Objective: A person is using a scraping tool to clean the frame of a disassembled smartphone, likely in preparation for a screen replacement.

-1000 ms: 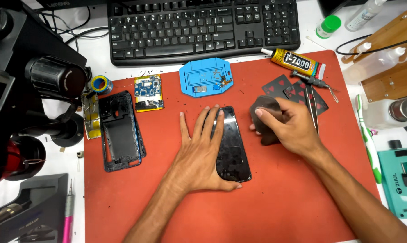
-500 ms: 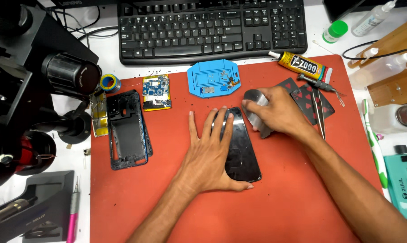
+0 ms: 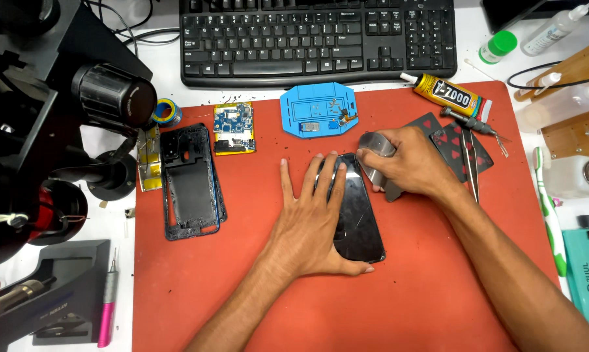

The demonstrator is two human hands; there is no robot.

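Black and bulky, the microscope (image 3: pixel 53 124) fills the left edge, and part of it is cut off by the frame. Beside it a pink screwdriver (image 3: pixel 106 306) lies on the white table (image 3: pixel 121 225). On the red rubber mat (image 3: pixel 196 287) sits an empty phone frame (image 3: pixel 190 181), dark and scuffed, with a small blue circuit board (image 3: pixel 234 125) next to it. My left hand (image 3: pixel 310 218) lies flat with fingers spread, pressing down on the shiny black phone screen (image 3: pixel 359 228) in the middle of the mat. My palm hides the screen's left side. My right hand (image 3: pixel 408 163) is curled around a thin grey metal sheet (image 3: pixel 372 146) at the screen's top right corner; most of the sheet is under my fingers, so I cannot tell its full shape. Past it lie dark playing cards (image 3: pixel 467 146), partly covered, thin tweezers (image 3: pixel 470 166) and a yellow glue tube (image 3: pixel 452 96). A green toothbrush (image 3: pixel 550 215) lies off the mat.
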